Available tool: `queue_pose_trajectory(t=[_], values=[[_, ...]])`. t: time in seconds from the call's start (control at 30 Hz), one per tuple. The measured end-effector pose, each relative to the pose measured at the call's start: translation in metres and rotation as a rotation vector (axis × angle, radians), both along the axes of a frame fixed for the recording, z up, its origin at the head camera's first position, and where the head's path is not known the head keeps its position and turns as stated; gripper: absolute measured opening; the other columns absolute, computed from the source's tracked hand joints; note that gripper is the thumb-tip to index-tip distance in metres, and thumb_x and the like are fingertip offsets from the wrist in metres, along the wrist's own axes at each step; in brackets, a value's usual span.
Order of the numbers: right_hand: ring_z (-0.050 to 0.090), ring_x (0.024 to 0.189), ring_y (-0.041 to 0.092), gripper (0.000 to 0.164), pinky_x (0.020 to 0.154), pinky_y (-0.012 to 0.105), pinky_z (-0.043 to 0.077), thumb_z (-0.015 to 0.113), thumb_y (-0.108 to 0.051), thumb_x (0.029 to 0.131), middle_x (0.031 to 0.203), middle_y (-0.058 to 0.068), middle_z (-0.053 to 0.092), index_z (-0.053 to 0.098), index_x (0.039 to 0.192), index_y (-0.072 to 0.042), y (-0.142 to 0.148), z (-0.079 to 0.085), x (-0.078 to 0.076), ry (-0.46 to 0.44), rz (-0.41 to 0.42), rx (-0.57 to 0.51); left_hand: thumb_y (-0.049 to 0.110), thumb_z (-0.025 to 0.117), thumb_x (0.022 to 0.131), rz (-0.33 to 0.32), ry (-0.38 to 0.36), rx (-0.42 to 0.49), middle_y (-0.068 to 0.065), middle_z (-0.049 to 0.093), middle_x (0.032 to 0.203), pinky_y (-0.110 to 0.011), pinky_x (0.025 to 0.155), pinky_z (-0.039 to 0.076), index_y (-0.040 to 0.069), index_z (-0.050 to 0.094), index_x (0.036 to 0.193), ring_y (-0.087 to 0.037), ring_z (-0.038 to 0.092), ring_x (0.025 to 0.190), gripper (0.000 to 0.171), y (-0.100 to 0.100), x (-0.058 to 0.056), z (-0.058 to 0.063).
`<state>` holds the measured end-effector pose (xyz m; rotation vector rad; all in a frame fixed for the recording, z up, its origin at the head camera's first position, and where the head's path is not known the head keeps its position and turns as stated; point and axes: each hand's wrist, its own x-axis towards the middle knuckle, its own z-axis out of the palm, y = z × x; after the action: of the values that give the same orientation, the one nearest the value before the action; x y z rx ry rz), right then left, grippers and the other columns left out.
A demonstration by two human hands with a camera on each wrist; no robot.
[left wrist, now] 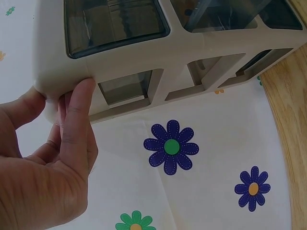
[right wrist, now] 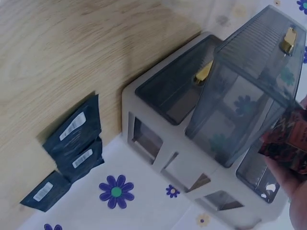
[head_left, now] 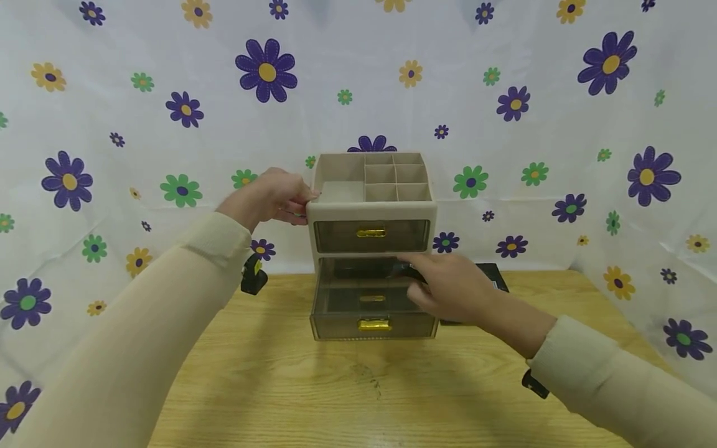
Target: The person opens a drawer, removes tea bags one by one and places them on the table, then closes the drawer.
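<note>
A beige desktop organizer (head_left: 370,210) with smoky see-through drawers stands upright on the table. Its middle drawer (head_left: 342,326) is pulled out, while the top drawer (head_left: 342,236) and bottom drawer (right wrist: 180,81) are closed. My left hand (head_left: 280,194) grips the organizer's upper left corner, thumb over the top rim and fingers against the side (left wrist: 53,158). Between the thumb and fingers of my right hand (head_left: 456,287) is a small dark packet with reddish print (right wrist: 290,139). That hand is over the right side of the pulled-out drawer, with the packet close to the drawer's rim.
Black packets (right wrist: 73,125) with white barcode labels lie on the wooden table (head_left: 269,386), right of the organizer. Open compartments (head_left: 394,177) top the organizer. A white flowered cloth (head_left: 336,50) hangs behind. Dark wrist devices (head_left: 254,274) sit at both sleeves.
</note>
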<state>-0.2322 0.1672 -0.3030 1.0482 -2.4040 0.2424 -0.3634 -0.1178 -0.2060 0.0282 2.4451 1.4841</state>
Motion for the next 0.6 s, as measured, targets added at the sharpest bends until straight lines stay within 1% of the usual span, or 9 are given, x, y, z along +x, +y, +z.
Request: queue_pose_trajectory(t=[0.1,0.17,0.3,0.43,0.6], values=[[0.028,0.042,0.003,0.042,0.036,0.019,0.029,0.050,-0.017,0.080,0.066,-0.003,0.054,0.056,0.119,-0.002,0.009,-0.001,-0.001,0.092,0.041,-0.011,0.018,0.056,0.091,0.004,-0.001,0.002,-0.018,0.054,0.112,-0.037,0.074,0.056,0.001,0.050,0.114,-0.028,0.061,0.091,0.030,0.001,-0.001,0.001],[0.030,0.043,0.003,0.039,0.037,0.019,0.032,0.051,-0.017,0.078,0.069,-0.002,0.058,0.058,0.113,-0.002,0.014,-0.003,-0.003,0.157,0.057,-0.007,0.018,0.056,0.091,0.007,-0.004,0.003,-0.018,0.054,0.112,-0.037,0.074,0.056,0.001,0.050,0.114,-0.028,0.061,0.091,0.030,0.000,-0.001,0.000],[0.036,0.047,0.004,0.028,0.038,0.021,0.037,0.051,-0.018,0.074,0.066,-0.001,0.059,0.061,0.097,-0.004,0.028,-0.010,-0.009,0.259,0.052,0.017,0.018,0.056,0.090,0.011,-0.013,0.008,-0.018,0.054,0.112,-0.037,0.074,0.056,0.001,0.049,0.115,-0.029,0.061,0.091,0.030,-0.001,0.000,0.000],[0.036,0.045,0.005,0.017,0.036,0.022,0.036,0.052,-0.018,0.073,0.059,-0.002,0.053,0.057,0.083,-0.006,0.045,-0.014,-0.015,0.319,-0.001,0.032,0.017,0.057,0.090,0.011,-0.016,0.011,-0.018,0.054,0.112,-0.036,0.074,0.056,0.001,0.050,0.114,-0.028,0.061,0.091,0.029,-0.001,-0.001,0.000],[0.032,0.043,0.005,0.012,0.032,0.021,0.030,0.052,-0.017,0.072,0.055,-0.003,0.048,0.054,0.076,-0.006,0.066,-0.015,-0.022,0.371,-0.067,0.014,0.017,0.057,0.090,0.006,0.001,0.012,-0.018,0.056,0.111,-0.037,0.073,0.056,0.001,0.051,0.113,-0.028,0.062,0.090,0.029,-0.001,-0.001,0.000]])
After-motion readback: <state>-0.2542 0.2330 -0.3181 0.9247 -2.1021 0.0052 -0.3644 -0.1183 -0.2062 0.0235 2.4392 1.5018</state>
